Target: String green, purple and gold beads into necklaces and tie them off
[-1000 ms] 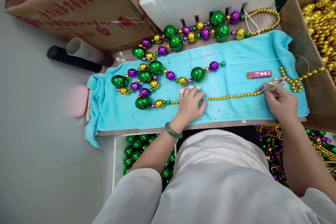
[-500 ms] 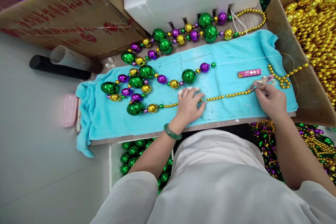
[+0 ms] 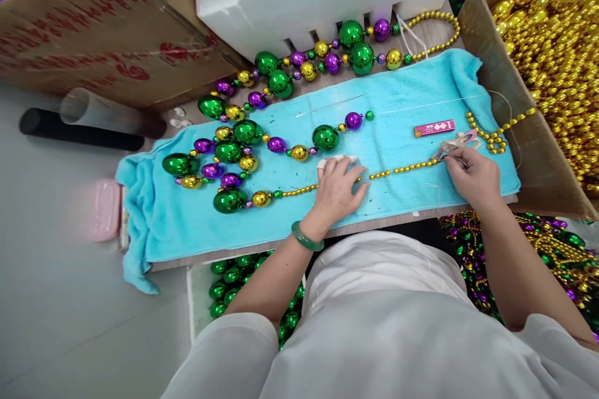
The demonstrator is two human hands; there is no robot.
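From my end I see the hands apart: left hand [image 3: 334, 192] spread over the gold bead strand [image 3: 401, 170] near the front edge of the tabletop [image 3: 437, 30], right hand [image 3: 475, 177] closed on a half-hidden metal tool [image 3: 440, 153] at the strand's right end, the tricolour bead garland [image 3: 246, 131] toward the left edge

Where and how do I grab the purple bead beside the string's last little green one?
I'd pinch the purple bead around its middle, coming from above: thumb on the near side, finger on the far side. It's round and lies on the towel, and a gold bead and the little green bead sit at its two ends, so those look blocked.
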